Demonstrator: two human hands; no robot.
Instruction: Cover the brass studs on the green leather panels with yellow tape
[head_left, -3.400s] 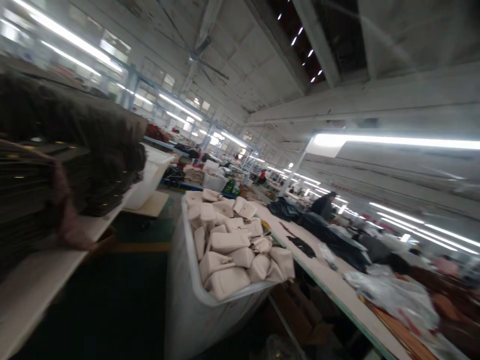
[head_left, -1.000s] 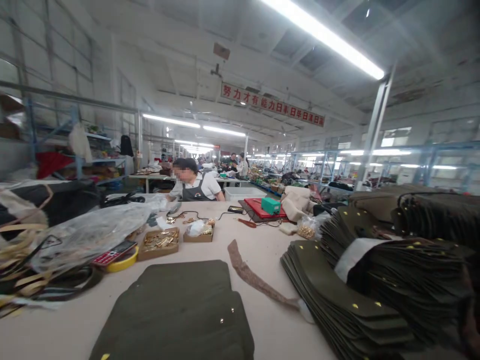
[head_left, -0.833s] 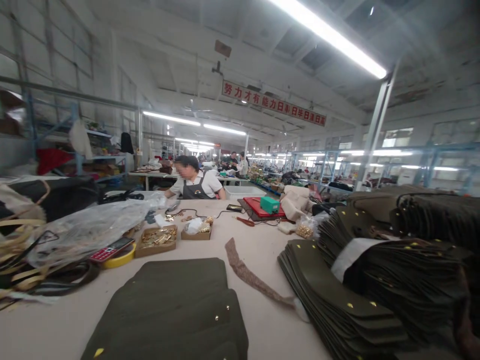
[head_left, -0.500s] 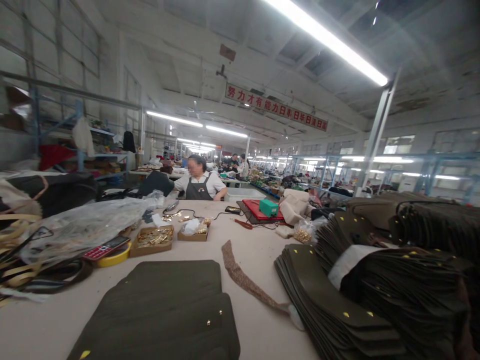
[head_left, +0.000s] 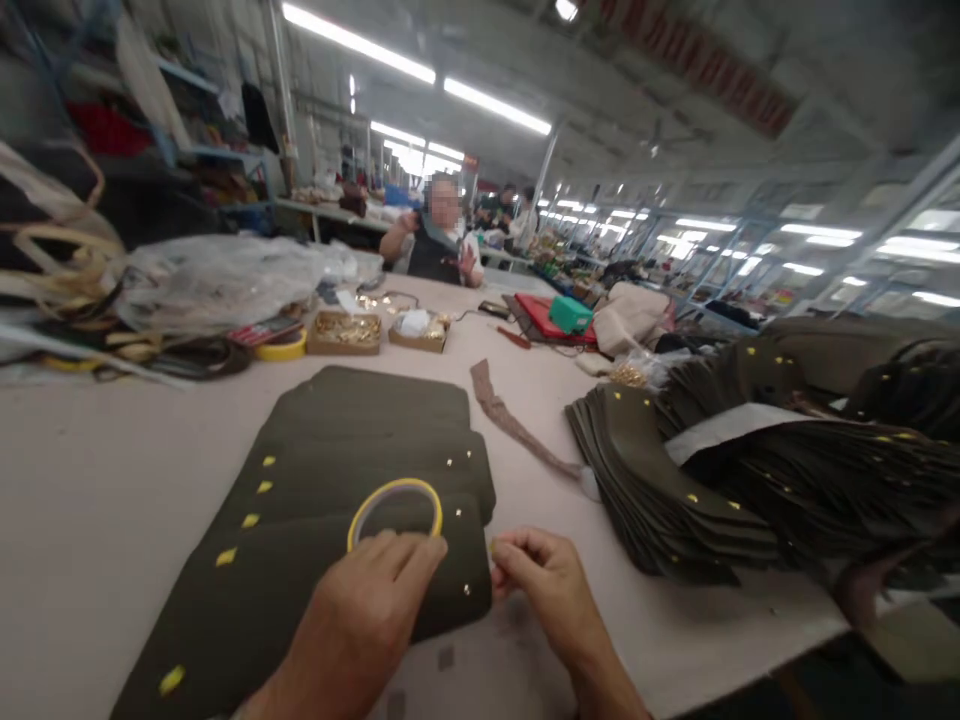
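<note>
Head view: toward the surface's (head_left: 667,630) near edge, our left hand (head_left: 375,600) is gripping a tape roll (head_left: 405,484), our right hand (head_left: 551,585) pinching an apparent yellow scrap (head_left: 493,546), ideally edge-only.

Worktop (head_left: 67,470): pale surface; extends in front of me and to both sides.
Dark green panels (head_left: 375,405): laid flat, overlapping, directly before me.
Fanned stack (head_left: 637,470): dark green pieces, on my right.
Brown strip (head_left: 514,426): between panels and stack.
Cardboard boxes (head_left: 345,348): two, side by side, beyond the panels.
Yellow tape roll (head_left: 283,351): just beside the left box.
</note>
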